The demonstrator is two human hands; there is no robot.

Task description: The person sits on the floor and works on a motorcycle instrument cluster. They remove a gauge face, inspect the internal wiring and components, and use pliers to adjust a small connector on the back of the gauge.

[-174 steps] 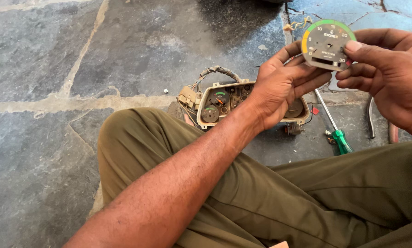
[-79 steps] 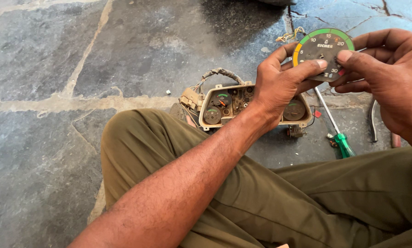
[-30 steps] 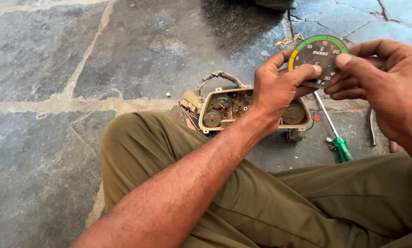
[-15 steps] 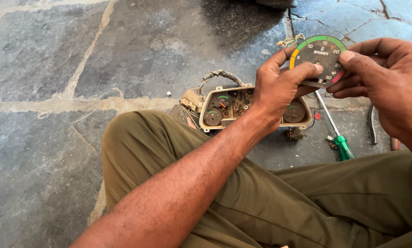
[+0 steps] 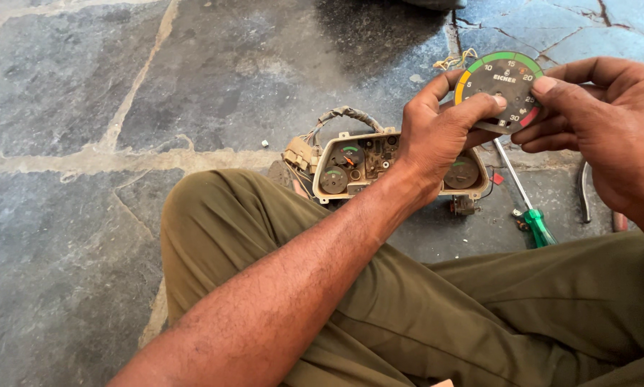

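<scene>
The round gauge dial (image 5: 500,89), gripped by left hand (image 5: 437,132) and right hand (image 5: 609,122), was turned face-up since earlier.

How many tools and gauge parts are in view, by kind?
Round dial face, held by the left hand and right hand: 1
Gauge cluster housing: 1
Green-handled screwdriver: 1
Pliers, partly hidden: 1
Total: 4

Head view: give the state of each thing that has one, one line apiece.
Round gauge dial: out of its housing, held in both hands.
Instrument cluster housing: opened, on the floor, small gauges exposed.
Green-handled screwdriver: lying flat, untouched.
Left hand: gripping dial.
Right hand: gripping dial.
</scene>
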